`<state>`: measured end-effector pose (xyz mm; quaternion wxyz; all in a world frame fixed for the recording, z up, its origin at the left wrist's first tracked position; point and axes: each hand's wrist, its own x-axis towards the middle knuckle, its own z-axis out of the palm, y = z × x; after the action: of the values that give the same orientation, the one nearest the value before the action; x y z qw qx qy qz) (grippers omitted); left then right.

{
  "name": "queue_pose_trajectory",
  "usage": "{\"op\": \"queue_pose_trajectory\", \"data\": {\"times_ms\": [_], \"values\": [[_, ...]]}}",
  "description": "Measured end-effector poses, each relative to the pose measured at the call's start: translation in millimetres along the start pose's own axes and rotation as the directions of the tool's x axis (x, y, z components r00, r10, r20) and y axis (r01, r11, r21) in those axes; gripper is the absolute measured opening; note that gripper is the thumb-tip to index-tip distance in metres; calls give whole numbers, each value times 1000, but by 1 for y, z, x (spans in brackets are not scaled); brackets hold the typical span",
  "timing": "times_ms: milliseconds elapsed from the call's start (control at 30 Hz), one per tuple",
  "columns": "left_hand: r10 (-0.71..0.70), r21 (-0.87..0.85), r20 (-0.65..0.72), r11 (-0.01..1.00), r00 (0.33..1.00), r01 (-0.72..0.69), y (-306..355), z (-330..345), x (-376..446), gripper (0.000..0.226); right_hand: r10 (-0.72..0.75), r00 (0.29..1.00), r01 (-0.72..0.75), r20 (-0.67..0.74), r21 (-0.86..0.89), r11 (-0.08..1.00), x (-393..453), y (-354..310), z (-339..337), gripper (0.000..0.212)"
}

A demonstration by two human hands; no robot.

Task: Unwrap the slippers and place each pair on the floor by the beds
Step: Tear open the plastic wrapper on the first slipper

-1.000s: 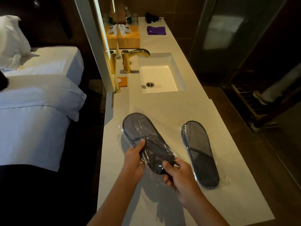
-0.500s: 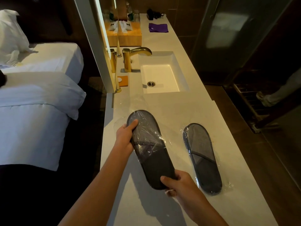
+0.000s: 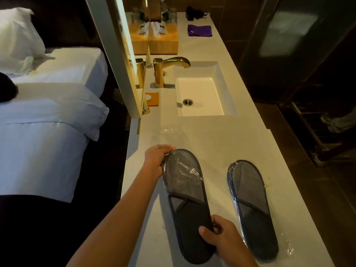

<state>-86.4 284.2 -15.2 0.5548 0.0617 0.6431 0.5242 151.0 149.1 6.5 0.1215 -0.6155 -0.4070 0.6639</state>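
A dark grey slipper pair (image 3: 187,201) in clear plastic wrap lies lengthwise on the white vanity counter (image 3: 212,143). My left hand (image 3: 157,158) grips the wrap at its far heel end. My right hand (image 3: 221,237) holds its near toe end, where the dark fabric looks bare of plastic. A second wrapped grey pair (image 3: 252,207) lies flat on the counter just to the right, untouched. Two beds with white linen (image 3: 44,132) stand to the left, across a dark gap of floor.
Beyond the slippers are a white sink (image 3: 200,93) with a gold tap (image 3: 169,70), a mirror panel (image 3: 115,54), an orange tray (image 3: 154,41), a purple cloth (image 3: 200,30). A person's leg and shoe (image 3: 335,122) show at the right on brown floor.
My left hand slid from the slipper's middle up to its far end. The slipper turned straighter and the plastic has drawn back off the near toe end, which my right hand keeps holding.
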Motion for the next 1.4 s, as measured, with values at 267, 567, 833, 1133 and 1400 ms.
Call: {"op": "queue_pose_trajectory", "data": {"times_ms": [267, 567, 833, 1133, 1400], "values": [[61, 116, -17, 992, 998, -59, 3, 4, 28, 17, -3, 999, 6, -48, 69, 998, 27, -29, 21, 2], [157, 266, -3, 952, 988, -150, 35, 12, 71, 8, 181, 983, -181, -11, -3, 983, 11, 6, 3, 8], [252, 361, -144, 914, 957, -186, 39, 6, 86, 46, 217, 976, -217, -11, 2, 976, 5, 23, 8, 8], [429, 413, -317, 865, 846, -284, -18, -51, -44, 34, 226, 973, -224, -43, 42, 974, 1, 39, 25, 19], [155, 472, -99, 877, 983, -91, -142, -89, -132, 10, 99, 994, -100, -40, -7, 995, -1, 57, 35, 14]]}}
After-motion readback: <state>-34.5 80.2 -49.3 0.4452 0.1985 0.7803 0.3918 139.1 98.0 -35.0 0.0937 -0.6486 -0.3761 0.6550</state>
